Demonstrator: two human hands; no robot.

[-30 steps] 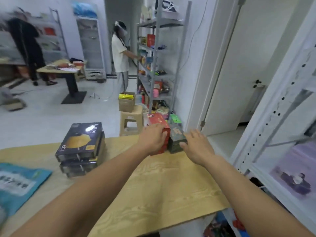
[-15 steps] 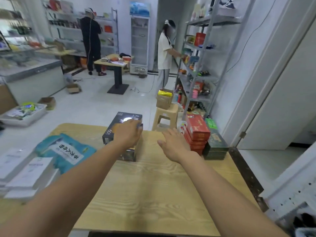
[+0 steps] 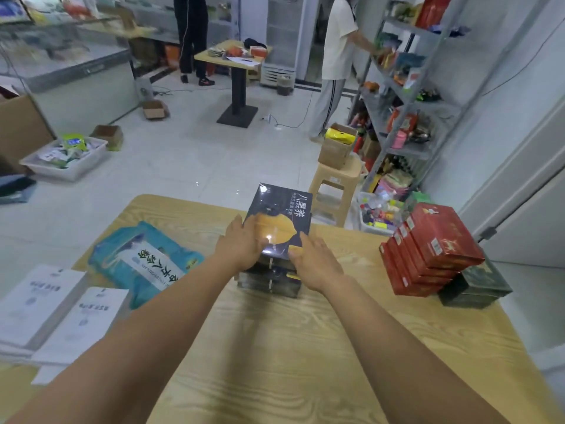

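Wood-grain table (image 3: 275,347) fills the near view, with both forearms reaching out across it. Half a second ago only the left hand (image 3: 241,246) lay on the top dark box (image 3: 284,215), while the right hand (image 3: 315,264) hung loose over bare wood between that stack and the red one. Now the right hand has come in to the box's near right corner, so the two hands bracket it, left palm on the near left corner. Both lie with fingers fairly straight, flat against the box rather than curled round it. The stack stands at mid-table, towards the far edge.

Counting outward: two white packets (image 3: 46,304) at the near left edge (more may lie beneath them), one teal bag (image 3: 143,261) beyond them, and three dark boxes in the stack as far as the blur allows. On the right sits a slanted stack of red boxes (image 3: 428,249), four or five, beside dark green boxes (image 3: 477,286), probably two. Past the table stand one stool (image 3: 336,182) bearing one cardboard carton (image 3: 334,151), and two people.
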